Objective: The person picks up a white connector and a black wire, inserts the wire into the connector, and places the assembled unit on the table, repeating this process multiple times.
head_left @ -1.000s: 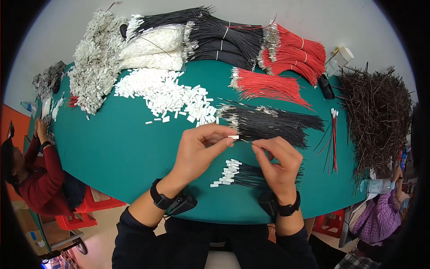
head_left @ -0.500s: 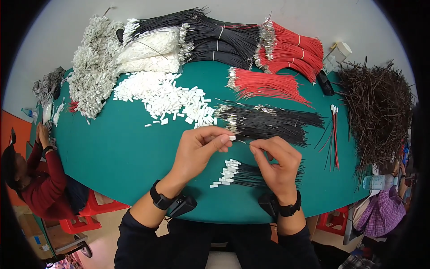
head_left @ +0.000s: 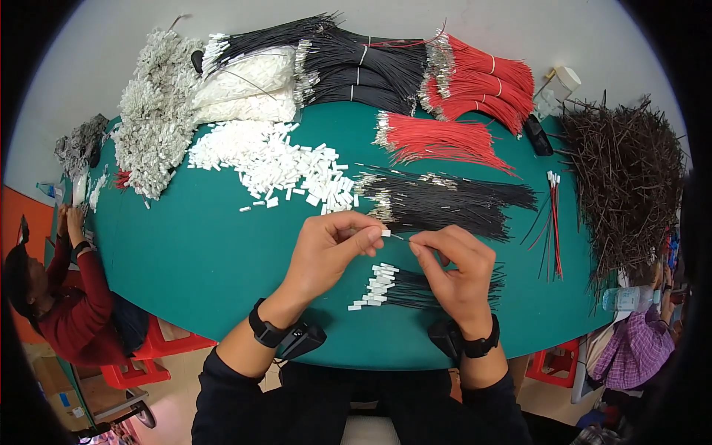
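Note:
Between thumb and forefinger, my left hand (head_left: 331, 248) pinches a small white plastic connector housing (head_left: 386, 233). My right hand (head_left: 461, 271) pinches a thin black wire, whose metal-tipped end (head_left: 399, 237) points left at the housing. The tip appears to be at the housing's open end; whether it is inside is too small to tell. Below the hands lies a row of black wires (head_left: 415, 288) fitted with white housings (head_left: 381, 282). Just beyond them is a spread of loose black wires (head_left: 452, 204) with metal terminals at their left ends.
A heap of loose white housings (head_left: 274, 163) lies left of centre on the green table (head_left: 185, 245). Red wires (head_left: 441, 141) and tied black bundles (head_left: 363, 70) are at the back. A brown wire pile (head_left: 623, 193) stands right. A co-worker (head_left: 67, 297) sits at left.
My right hand has moved slightly left, bringing the wire's tip up to the white housing. The left hand keeps its pinch almost in place.

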Tool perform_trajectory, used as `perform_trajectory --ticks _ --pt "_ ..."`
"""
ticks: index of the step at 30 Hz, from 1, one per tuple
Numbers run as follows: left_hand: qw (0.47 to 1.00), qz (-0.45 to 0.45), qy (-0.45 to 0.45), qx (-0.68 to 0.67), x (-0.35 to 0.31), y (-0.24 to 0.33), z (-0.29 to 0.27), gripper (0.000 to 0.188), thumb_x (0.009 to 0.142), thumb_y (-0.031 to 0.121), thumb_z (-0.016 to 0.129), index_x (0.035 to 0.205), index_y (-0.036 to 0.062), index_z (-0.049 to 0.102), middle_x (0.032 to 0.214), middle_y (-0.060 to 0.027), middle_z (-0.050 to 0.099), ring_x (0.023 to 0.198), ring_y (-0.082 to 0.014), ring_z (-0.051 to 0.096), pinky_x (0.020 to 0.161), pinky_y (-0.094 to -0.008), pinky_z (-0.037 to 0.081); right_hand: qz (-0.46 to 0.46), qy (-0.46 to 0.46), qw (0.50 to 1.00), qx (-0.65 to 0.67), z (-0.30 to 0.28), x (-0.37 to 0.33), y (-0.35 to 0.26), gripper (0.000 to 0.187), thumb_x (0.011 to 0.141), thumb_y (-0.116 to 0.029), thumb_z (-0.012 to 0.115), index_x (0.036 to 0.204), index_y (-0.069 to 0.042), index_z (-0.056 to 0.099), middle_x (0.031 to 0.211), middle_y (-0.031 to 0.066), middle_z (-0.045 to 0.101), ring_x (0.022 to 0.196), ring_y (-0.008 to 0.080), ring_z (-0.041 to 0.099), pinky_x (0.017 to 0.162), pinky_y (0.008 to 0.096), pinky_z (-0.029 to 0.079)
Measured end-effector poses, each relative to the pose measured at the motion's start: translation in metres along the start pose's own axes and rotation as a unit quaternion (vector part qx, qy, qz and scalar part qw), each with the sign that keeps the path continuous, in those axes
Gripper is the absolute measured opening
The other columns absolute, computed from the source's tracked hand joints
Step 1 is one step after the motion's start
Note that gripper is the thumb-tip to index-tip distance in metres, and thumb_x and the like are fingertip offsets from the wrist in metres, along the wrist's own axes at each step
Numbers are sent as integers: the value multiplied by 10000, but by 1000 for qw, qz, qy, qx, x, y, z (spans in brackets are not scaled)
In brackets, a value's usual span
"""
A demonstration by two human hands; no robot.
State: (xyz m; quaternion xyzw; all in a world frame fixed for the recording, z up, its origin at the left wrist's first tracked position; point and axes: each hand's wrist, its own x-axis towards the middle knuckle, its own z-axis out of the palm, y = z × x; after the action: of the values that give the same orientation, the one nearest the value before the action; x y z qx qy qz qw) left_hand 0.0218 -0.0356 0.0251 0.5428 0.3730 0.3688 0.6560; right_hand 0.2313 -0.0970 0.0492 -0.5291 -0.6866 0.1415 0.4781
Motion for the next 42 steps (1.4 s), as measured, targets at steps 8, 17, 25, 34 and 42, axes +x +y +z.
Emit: perform_trajectory --ticks 8,17,25,34,42 --pt "1000 12 1 16 -1 1 0 162 1015 88 698 1105 -37 748 924 -90 758 811 -125 701 759 -261 568 -8 -5 1000 3 0 1 -1 139 826 40 789 951 -19 774 768 69 701 611 143 585 521 272 410" --pt "1000 -1 -25 14 -1 2 1 156 1021 74 685 1102 -45 745 950 -94 752 849 -124 698 773 -254 558 2 -15 1000 14 0 -2 0 138 829 53 782 950 -13 770 776 67 702 627 134 604 525 264 429" --pt "999 -15 -28 -18 -2 -5 5 170 1014 69 691 1121 -54 742 965 -110 758 866 -144 719 792 -270 584 50 -30 997 45 3 -4 1 121 835 64 772 941 6 761 775 69 697 623 115 601 543 249 447" --pt "997 -44 -14 -60 -2 -11 7 174 1005 64 701 1129 -47 747 985 -122 766 875 -152 730 800 -275 595 55 -34 996 56 2 -2 -1 110 846 46 773 938 -10 751 747 74 675 578 143 600 506 273 449" --pt "998 -44 -10 -43 -1 -8 12 175 1010 72 696 1128 -46 750 973 -117 768 875 -155 736 800 -276 598 42 -19 998 41 3 -1 6 110 849 54 761 939 -7 746 747 69 667 558 142 589 507 271 447"
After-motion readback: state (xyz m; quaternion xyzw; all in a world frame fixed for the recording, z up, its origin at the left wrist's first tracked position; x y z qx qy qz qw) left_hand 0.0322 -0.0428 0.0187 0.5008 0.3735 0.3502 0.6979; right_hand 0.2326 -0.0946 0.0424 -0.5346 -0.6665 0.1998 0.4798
